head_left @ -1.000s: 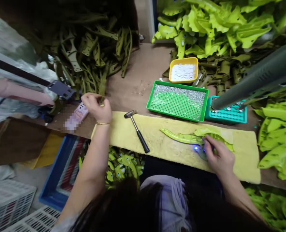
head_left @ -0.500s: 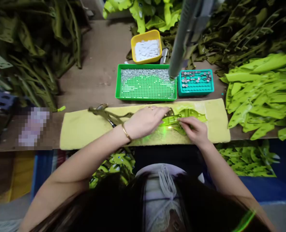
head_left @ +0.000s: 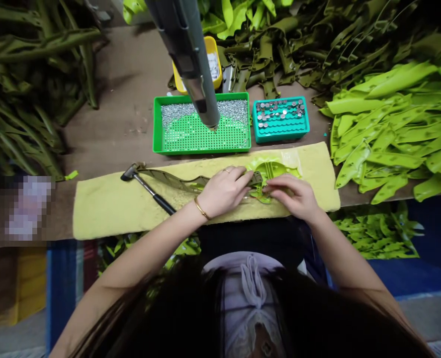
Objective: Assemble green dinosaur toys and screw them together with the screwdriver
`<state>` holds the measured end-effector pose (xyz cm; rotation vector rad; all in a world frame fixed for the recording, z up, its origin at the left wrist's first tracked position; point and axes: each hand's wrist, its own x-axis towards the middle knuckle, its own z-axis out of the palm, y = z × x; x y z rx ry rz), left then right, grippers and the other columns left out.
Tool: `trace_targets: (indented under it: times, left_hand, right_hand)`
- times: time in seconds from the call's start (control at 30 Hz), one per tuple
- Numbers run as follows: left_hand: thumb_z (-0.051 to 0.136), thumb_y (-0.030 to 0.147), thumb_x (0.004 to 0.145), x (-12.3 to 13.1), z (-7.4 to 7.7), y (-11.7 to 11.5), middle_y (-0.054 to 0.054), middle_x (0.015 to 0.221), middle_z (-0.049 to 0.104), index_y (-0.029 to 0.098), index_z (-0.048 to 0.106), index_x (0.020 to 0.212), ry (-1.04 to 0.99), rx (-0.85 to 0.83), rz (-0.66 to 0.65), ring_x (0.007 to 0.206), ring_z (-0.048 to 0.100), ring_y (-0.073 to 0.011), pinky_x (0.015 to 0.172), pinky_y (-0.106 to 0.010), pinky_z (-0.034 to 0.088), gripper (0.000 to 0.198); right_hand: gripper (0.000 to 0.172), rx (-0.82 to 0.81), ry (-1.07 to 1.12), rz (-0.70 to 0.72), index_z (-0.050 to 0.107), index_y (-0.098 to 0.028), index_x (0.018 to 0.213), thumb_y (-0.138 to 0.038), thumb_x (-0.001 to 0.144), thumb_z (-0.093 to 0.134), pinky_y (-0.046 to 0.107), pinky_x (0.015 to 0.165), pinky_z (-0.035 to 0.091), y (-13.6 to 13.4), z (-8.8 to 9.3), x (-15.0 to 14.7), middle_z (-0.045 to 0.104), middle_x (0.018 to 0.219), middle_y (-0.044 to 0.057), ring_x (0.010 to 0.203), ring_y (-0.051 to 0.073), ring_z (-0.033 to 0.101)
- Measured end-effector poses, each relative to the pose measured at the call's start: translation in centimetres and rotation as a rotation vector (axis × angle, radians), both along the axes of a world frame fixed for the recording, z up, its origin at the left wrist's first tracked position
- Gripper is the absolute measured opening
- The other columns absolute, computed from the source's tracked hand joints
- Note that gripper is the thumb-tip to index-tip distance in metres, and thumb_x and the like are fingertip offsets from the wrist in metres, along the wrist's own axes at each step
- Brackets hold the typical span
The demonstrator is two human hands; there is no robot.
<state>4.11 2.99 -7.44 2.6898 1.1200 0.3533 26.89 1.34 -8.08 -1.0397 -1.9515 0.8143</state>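
A long olive-green plastic strip (head_left: 175,180) lies across the yellow felt pad (head_left: 108,216), and my left hand (head_left: 223,191) closes over its near end. My right hand (head_left: 289,195) pinches a bright green moulded plastic piece (head_left: 276,171) with its fingertips, close beside my left hand. Where the strip meets that piece, a small bracket shows, and my fingers hide much of the join. The far end of the strip lies over a small hammer (head_left: 149,191), whose head is near the pad's left edge.
A green tray of small studs (head_left: 201,134) and a teal tray of metal studs (head_left: 280,119) stand beyond the pad. Behind them are a yellow box (head_left: 196,69) and a grey tube (head_left: 190,62) hanging overhead. Piles of green plastic pieces (head_left: 388,124) flank the bench.
My left hand has moved from the bench beyond the pad onto the olive strip, which now lies across the pad. The view has swung, and both hands have drawn closer together.
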Motion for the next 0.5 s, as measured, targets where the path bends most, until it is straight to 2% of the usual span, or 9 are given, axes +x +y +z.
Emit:
trace_targets:
  times: [0.1, 0.2, 0.37, 0.5]
  left_hand:
    - [0.048, 0.028, 0.095, -0.2, -0.4, 0.3, -0.020, 0.118, 0.064, 0.007, 0.056, 0.128, -0.012, -0.025, -0.008, 0.103, 0.062, -0.0280, 0.089, -0.042, 0.054, 0.040]
    - [0.048, 0.030, 0.095, -0.6, -0.6, 0.6, -0.019, 0.118, 0.063, 0.011, 0.057, 0.130, -0.007, -0.044, -0.001, 0.104, 0.062, -0.0281, 0.088, -0.044, 0.054, 0.041]
    - [0.048, 0.040, 0.095, -1.4, -0.6, 0.5, -0.020, 0.130, 0.057, 0.020, 0.055, 0.134, 0.042, -0.018, 0.011, 0.110, 0.057, -0.0307, 0.088, -0.047, 0.051, 0.045]
    - [0.045, 0.034, 0.096, -1.3, 0.1, 0.6, -0.018, 0.132, 0.056, 0.022, 0.054, 0.136, 0.124, -0.052, 0.024, 0.104, 0.056, -0.0294, 0.086, -0.047, 0.050, 0.043]
  right_hand:
    - [0.018, 0.051, -0.205, -0.117, 0.071, -0.024, 0.102, -0.031, 0.090, 0.060, 0.038, 0.087, 0.049, 1.1, -0.1, -0.6, 0.075, 0.101, 0.004, 0.095, 0.019, 0.065]
    - [0.024, 0.054, -0.430, -0.115, 0.072, -0.028, 0.107, -0.039, 0.089, 0.059, 0.045, 0.098, 0.041, 2.0, -0.5, -1.2, 0.070, 0.119, 0.003, 0.112, 0.024, 0.057]
    - [0.024, 0.088, -0.520, -0.165, 0.073, -0.034, 0.104, -0.044, 0.088, 0.059, 0.059, 0.112, 0.023, 1.9, -0.9, -1.3, 0.066, 0.128, 0.000, 0.121, 0.027, 0.049]
    - [0.024, 0.068, -0.530, -0.157, 0.073, -0.035, 0.104, -0.046, 0.087, 0.059, 0.059, 0.112, 0.025, 1.8, -1.0, -1.3, 0.068, 0.125, -0.001, 0.117, 0.026, 0.051]
